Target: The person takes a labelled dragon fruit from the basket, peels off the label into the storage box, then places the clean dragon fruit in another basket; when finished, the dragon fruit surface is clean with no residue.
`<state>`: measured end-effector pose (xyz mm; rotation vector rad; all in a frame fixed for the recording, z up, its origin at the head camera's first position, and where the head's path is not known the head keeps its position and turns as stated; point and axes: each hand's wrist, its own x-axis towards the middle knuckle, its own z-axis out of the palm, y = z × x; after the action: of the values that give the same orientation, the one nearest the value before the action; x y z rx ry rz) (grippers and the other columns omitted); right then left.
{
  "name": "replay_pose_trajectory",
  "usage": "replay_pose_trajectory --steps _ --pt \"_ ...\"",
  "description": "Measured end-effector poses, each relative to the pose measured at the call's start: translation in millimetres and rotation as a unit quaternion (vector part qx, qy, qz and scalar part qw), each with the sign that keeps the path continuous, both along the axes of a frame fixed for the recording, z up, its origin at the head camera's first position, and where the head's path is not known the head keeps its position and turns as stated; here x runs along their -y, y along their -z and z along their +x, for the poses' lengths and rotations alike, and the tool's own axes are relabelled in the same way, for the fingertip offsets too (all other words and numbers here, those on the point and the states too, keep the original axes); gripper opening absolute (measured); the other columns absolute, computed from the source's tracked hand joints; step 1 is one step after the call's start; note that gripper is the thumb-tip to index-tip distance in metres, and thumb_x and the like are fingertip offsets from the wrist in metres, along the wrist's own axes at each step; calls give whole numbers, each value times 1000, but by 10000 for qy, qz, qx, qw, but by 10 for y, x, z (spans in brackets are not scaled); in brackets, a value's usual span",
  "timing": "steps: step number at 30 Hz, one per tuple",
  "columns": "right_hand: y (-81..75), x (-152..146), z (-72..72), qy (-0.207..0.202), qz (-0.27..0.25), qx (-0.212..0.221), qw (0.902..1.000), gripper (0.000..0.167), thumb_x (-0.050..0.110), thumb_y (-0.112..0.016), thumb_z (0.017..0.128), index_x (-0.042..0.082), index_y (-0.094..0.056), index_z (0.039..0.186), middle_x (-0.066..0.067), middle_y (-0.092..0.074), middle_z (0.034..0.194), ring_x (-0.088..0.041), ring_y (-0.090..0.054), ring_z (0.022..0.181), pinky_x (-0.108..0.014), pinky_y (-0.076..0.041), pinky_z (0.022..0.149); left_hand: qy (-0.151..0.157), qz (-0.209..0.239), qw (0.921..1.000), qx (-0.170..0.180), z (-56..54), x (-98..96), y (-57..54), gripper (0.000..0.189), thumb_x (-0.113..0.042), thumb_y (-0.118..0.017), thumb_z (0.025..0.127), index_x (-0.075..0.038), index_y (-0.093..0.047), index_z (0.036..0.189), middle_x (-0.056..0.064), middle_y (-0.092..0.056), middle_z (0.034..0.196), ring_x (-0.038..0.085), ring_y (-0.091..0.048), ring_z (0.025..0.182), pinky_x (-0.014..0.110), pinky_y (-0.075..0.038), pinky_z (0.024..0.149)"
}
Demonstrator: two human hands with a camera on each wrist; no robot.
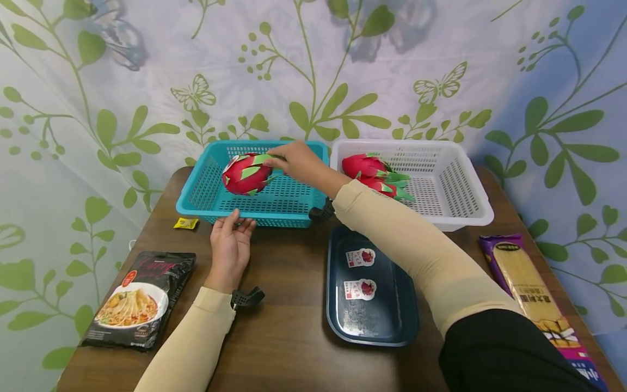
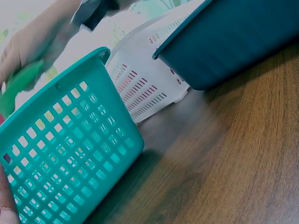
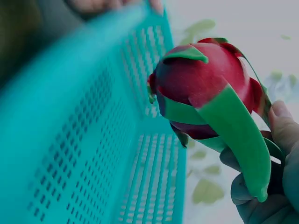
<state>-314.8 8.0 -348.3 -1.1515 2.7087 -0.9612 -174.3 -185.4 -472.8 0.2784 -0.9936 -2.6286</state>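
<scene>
A red dragon fruit [image 1: 247, 175] with green scales hangs over the teal basket [image 1: 289, 220]. My right hand [image 1: 299, 162] pinches it by the leafy end, and in the right wrist view thumb and fingers close on the scales of the dragon fruit [image 3: 205, 88]. A pale sticker shows on the fruit's left end in the head view. My left hand [image 1: 231, 247] touches the basket's front rim with its fingers, palm up. In the left wrist view only a sliver of that hand shows beside the teal basket [image 2: 70, 154].
A white basket [image 1: 460, 220] at the right holds more dragon fruits [image 1: 364, 164]. In front lies a dark blue tray [image 1: 372, 321] with two stickers [image 1: 361, 258]. A black noodle packet [image 1: 142, 299], a small yellow packet [image 1: 186, 223] and a long noodle pack [image 1: 534, 294] flank the work area.
</scene>
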Motion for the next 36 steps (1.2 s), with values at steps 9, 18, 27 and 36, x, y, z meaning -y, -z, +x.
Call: replay_pose_trajectory --steps 9,18,27,36 --pt "-34 -339 704 -536 -1162 -244 9915 37 25 -71 104 8 -72 136 2 -74 85 -17 -66 70 -29 -54 70 122 439 9986 -276 51 25 10 22 -6 -61 108 -2 -53 128 16 -65 122 25 -70 94 35 -60 87" --pt "306 -712 1150 -936 -1581 51 9830 36 17 -76 100 5 -73 133 2 -77 112 -9 -70 86 -29 -58 75 818 -232 9934 774 95 195 -2 56 -27 -71 103 -11 -41 147 9 -51 150 21 -55 131 35 -55 97" --pt "671 -816 1230 -1417 -1478 343 9782 35 17 -76 99 5 -74 132 1 -76 119 -9 -70 103 -28 -57 91 995 -340 9944 139 41 240 42 25 -17 -66 106 -3 -51 119 15 -70 105 27 -71 97 42 -55 99" --pt "771 -750 1248 -1757 -1390 403 9738 30 15 -75 100 7 -75 129 4 -76 115 -7 -68 97 -27 -56 91 1275 -40 9916 -206 54 285 67 11 -11 -60 109 -1 -56 110 17 -69 100 30 -72 94 45 -56 97"
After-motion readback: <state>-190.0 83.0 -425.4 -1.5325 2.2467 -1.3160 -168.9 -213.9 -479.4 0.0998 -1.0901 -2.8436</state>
